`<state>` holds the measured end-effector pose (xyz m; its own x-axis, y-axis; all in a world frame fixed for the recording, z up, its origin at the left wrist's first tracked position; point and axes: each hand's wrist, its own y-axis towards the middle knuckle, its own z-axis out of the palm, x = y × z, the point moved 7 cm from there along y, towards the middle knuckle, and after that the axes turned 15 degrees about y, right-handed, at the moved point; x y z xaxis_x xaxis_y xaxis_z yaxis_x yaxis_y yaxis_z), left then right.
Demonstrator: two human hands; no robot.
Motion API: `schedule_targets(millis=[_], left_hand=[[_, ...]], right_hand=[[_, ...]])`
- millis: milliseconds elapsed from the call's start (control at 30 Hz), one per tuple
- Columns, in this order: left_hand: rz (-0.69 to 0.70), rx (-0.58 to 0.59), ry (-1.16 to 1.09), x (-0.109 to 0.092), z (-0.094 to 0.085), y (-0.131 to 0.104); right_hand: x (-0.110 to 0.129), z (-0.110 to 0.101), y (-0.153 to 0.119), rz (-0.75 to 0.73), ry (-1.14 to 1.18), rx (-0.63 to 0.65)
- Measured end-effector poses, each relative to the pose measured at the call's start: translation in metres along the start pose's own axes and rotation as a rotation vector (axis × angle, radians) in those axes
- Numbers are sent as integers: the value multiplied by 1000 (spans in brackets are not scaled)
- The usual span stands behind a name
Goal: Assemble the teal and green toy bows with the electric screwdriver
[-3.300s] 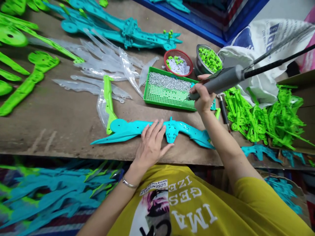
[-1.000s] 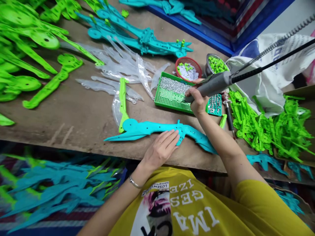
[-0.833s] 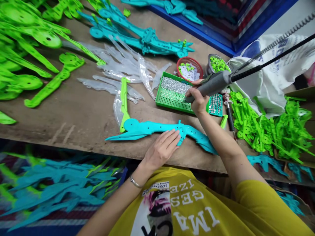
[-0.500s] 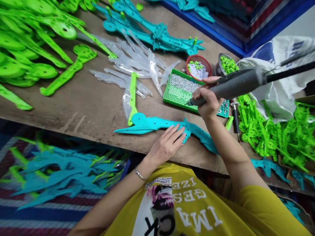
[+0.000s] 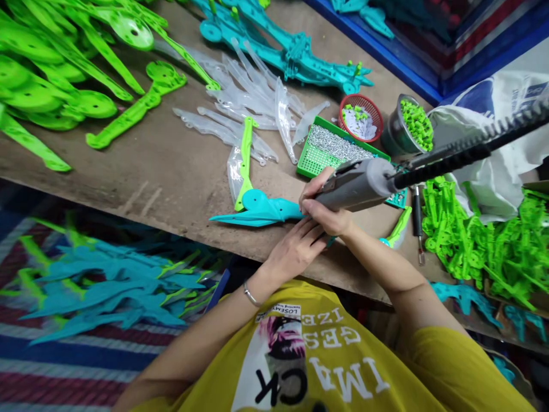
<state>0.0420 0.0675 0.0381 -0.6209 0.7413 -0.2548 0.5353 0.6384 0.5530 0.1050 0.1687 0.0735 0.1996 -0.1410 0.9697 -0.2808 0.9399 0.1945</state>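
Observation:
A blue part (image 5: 266, 210) lies along the table's front edge, with a lime-green piece (image 5: 246, 154) and a clear piece standing off its left end. My left hand (image 5: 295, 250) rests flat on the middle of the blue part, fingers stretched out. Above it, my right hand (image 5: 323, 207) is wrapped round a grey power screwdriver (image 5: 358, 184), whose tip is hidden behind the hands. The green tray (image 5: 311, 160) of small screws sits just beyond my right hand.
Lime-green parts (image 5: 43, 80) are heaped at the left, clear pieces (image 5: 240, 94) at the back. A red basket (image 5: 377, 118), a metal bowl (image 5: 392, 129) and more green parts (image 5: 454, 234) stand right. Blue parts (image 5: 115, 286) lie below the table, lower left.
My right hand has brought the screwdriver from over the green tray down and left to the blue part beside my left hand. The view has shifted slightly.

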Motion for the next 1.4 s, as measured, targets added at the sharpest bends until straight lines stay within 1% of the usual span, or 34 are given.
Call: schedule_targets(millis=[133, 200, 233, 267, 300, 400, 467, 500, 567, 633, 700, 767, 933, 1100, 1400], left_hand=[[-10, -25, 30, 0, -5, 3], [0, -28, 32, 0, -6, 3], [8, -29, 30, 0, -6, 3], [19, -26, 30, 0, -5, 3], [30, -21, 30, -1, -4, 2], [52, 3, 45, -1, -1, 0], [61, 1, 63, -1, -1, -1], [64, -6, 68, -1, -2, -1], [70, -19, 74, -1, -3, -1], [73, -28, 76, -2, -4, 0], [74, -36, 81, -2, -5, 1], [76, -42, 82, -2, -5, 1], [73, -47, 67, -1, -3, -1], [70, -38, 51, -1, -1, -3], [64, -47, 26, -1, 0, -4]], right_hand=[[0, 12, 4, 16, -15, 182], [2, 13, 6, 27, 12, 228], [6, 10, 8, 16, 43, 225], [11, 5, 11, -16, 80, 191], [18, -4, 15, -71, 115, 118], [38, -43, 27, -292, 122, -202], [43, -66, 35, -394, 55, -362], [41, -75, 40, -415, 22, -399], [33, -87, 48, -425, -20, -433], [22, -93, 54, -415, -34, -445], [13, -94, 57, -395, -41, -449], [10, -93, 58, -380, -65, -459], [12, -91, 60, -387, -96, -465], [9, -92, 61, -391, -20, -430], [6, -93, 61, -406, -8, -427]])
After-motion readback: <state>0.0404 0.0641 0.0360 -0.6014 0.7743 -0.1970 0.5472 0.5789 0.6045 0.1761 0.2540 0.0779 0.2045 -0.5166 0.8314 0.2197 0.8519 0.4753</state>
